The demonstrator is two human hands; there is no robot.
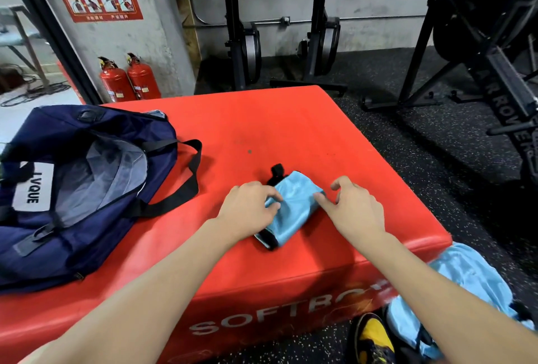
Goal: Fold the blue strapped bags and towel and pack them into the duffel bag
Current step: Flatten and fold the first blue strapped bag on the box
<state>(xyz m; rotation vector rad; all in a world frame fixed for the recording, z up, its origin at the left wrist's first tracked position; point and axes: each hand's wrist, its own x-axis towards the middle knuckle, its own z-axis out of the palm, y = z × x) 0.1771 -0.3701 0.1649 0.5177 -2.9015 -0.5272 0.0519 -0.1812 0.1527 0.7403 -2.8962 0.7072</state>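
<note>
The folded light-blue strapped bag (pixel 294 208) is seen lying on the red bench (pixel 291 130), near its front-right part, with black strap ends poking out at the far and near ends. It is being pinched at its left edge by the left hand (pixel 250 208), thumb and fingers curled onto the fabric. The right hand (pixel 356 208) is placed at the bag's right edge, its index finger stretched out and touching the cloth, thumb raised and apart, nothing gripped.

To the left on the bench, the navy duffel bag (pixel 87 189) is found unzipped and gaping, its pale grey lining exposed, a white label reading "LVQUE" turned sideways, and a black carry handle (pixel 186 177) looped out onto the red surface toward the folded bag, though well apart from it.

Down on the speckled floor at the bench's right corner, more light-blue fabric (pixel 460 291) is seen in a loose heap, beside a yellow and black shoe (pixel 374 340). Whether that heap is another bag or the towel cannot be told.

2 red fire extinguishers (pixel 129 79) are stood against the wall behind.
</note>
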